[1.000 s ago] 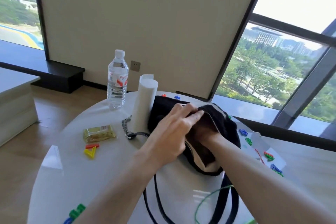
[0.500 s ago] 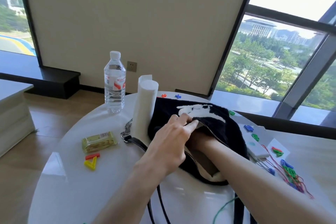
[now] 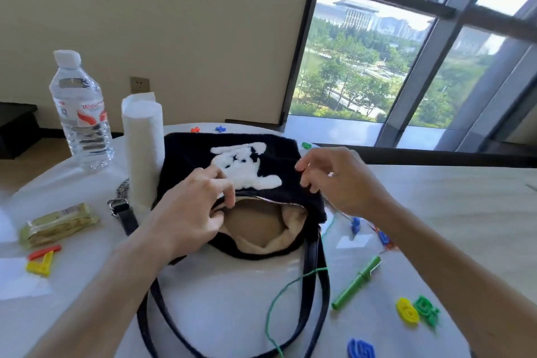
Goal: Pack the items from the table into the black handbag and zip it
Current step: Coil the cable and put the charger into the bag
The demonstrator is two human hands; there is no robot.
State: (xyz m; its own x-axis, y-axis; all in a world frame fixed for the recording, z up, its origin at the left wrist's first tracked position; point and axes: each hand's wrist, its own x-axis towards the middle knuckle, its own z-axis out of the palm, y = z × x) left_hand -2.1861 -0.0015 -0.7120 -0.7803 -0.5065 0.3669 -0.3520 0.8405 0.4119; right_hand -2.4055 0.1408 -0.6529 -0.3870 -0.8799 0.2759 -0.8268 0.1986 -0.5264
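Note:
The black fuzzy handbag (image 3: 186,160), with a white figure on its side, lies in the middle of the white round table (image 3: 220,302). Its zip is undone and the beige lining shows. My left hand (image 3: 189,212) grips the near-left rim of the opening, with fingers on the zip edge. Over the bag's right corner my right hand (image 3: 340,180) hovers outside the bag, fingers loosely curled and holding nothing. On the left of the table are a water bottle (image 3: 81,113), a white roll (image 3: 143,148) standing against the bag, and a gold packet (image 3: 58,225).
Red and yellow plastic pieces (image 3: 43,260) lie near the packet. To the right are a green stick (image 3: 357,282), a green cord (image 3: 290,291), yellow and green pieces (image 3: 415,311) and a blue piece (image 3: 360,349). The bag's black straps (image 3: 313,270) loop toward me. Windows stand behind.
My right hand has come out of the bag and now hovers at its right corner. The bag's flap has dropped back, showing the white figure. My left hand still holds the rim.

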